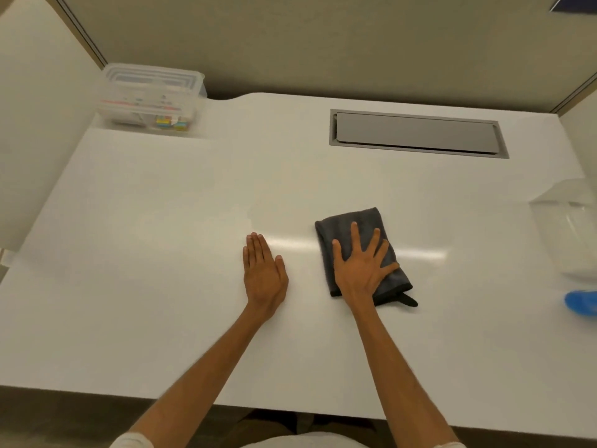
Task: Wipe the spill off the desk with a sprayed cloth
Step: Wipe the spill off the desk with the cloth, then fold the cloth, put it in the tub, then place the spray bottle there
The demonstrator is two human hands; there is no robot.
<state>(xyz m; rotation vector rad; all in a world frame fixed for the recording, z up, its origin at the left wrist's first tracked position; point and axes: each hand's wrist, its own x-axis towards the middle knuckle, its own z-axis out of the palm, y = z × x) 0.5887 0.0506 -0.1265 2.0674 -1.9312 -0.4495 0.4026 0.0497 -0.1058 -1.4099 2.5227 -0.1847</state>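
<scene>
Right hand flat on folded cloth; left hand beside it

My right hand lies flat on the cloth, which rests on the desk. Left of the cloth lies my left hand; behind the cloth, a recessed hatch. A storage box stands far left behind the cloth, a spray bottle to its right.

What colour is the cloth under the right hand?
Dark grey cloth, plain with no pattern, seen in the head view.
</scene>
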